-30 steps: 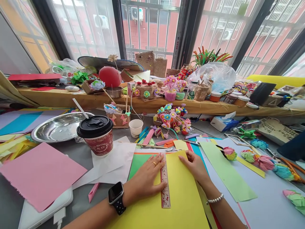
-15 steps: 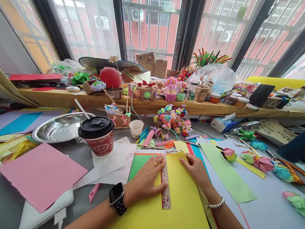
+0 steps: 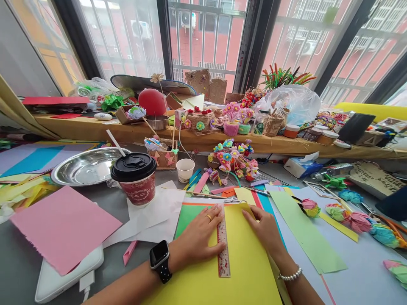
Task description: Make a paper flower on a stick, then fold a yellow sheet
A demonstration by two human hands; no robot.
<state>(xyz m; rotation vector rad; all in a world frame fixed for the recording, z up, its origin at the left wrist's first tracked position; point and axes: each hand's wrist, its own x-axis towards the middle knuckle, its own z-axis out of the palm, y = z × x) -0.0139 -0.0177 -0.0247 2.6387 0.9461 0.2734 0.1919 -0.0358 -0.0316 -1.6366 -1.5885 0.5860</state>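
A large yellow sheet (image 3: 248, 262) lies in front of me over other coloured paper, with a green sheet (image 3: 190, 218) showing at its left. A patterned ruler (image 3: 224, 258) rests lengthwise on it. My left hand (image 3: 202, 233), with a ring and a watch, lies flat with fingers spread, fingertips and thumb pressing the ruler's left edge. My right hand (image 3: 263, 226), with a beaded bracelet, pinches the sheet's top right edge between thumb and fingers; the paper lifts slightly there.
A lidded cup (image 3: 136, 180) with a straw stands at the left near a metal plate (image 3: 63, 180), a pink sheet (image 3: 65, 228) and a white power bank (image 3: 66, 275). Paper flowers (image 3: 359, 221) and a light green strip (image 3: 310, 235) lie at the right. A small paper cup (image 3: 185, 170) stands behind.
The view has shifted slightly, so everything sits a little further right. Both hands keep their places on the ruler and the yellow sheet.
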